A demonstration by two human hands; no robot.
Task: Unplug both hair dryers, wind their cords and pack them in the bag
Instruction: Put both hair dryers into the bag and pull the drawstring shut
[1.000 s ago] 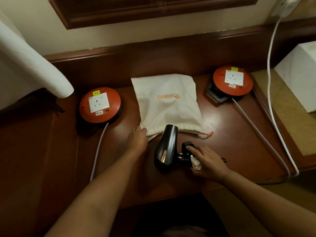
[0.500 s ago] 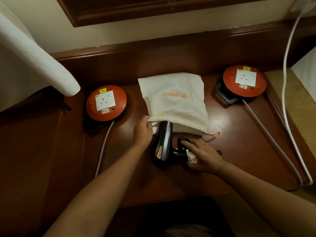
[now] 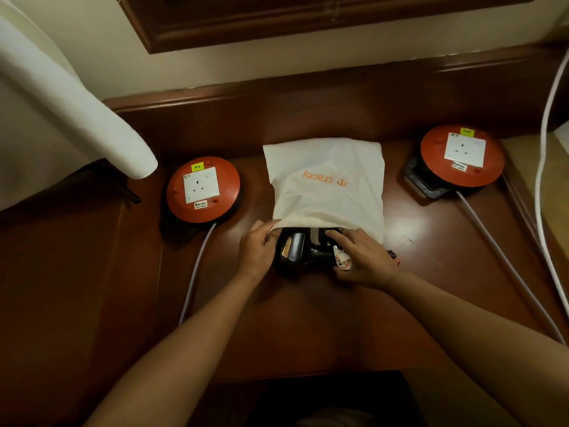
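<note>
2 hands are working a hair dryer into the bag: left hand pinching its rim, right hand gripping the handle; a snagged rim could bunch shut.

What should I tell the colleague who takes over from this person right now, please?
Left hand grips the near edge of the white bag, holding its mouth open.
Right hand holds the black hair dryer by its handle, nose just inside the mouth.
Both orange cord reels have empty sockets, so nothing is plugged in there.
Only one dryer shows; whether the other is already in the bag cannot be told.
Left: push this dryer fully in and check for the other.
</note>
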